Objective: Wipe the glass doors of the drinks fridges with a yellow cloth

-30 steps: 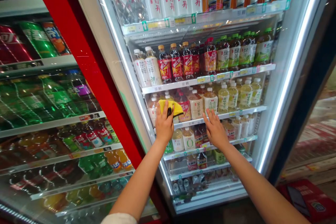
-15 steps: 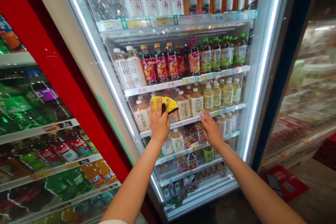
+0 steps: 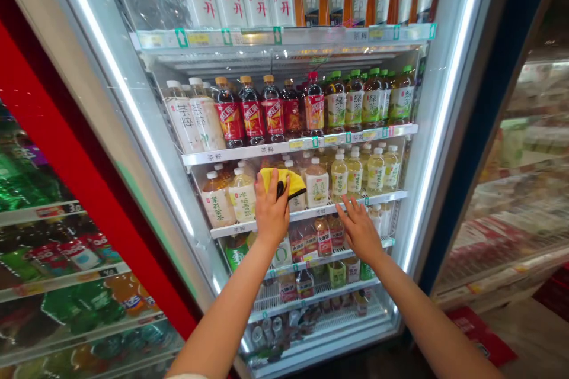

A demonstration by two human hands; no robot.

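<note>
My left hand (image 3: 272, 213) presses a yellow cloth (image 3: 291, 182) with a dark edge against the glass front of a lit drinks cooler (image 3: 169, 148). Its fingers lie over the cloth's left part. To the right, my right hand (image 3: 359, 226) has its fingers spread on or close to the glass, with nothing in it. Behind the glass, bottles stand in rows: red-labelled bottles (image 3: 252, 111) and green-capped bottles (image 3: 354, 100) above the hands, pale yellow bottles (image 3: 376, 170) near the right hand.
A red-framed cooler (image 3: 89, 160) with soda bottles stands at the left. At the right is another blurred shelf unit (image 3: 511, 207). A red object (image 3: 482, 334) lies low at the right. A bright light strip (image 3: 444, 100) runs down the cooler's right side.
The view has shifted, so the cooler looks larger and further left. Against the bottles behind, both hands and the cloth have moved right. The left hand still has the cloth.
</note>
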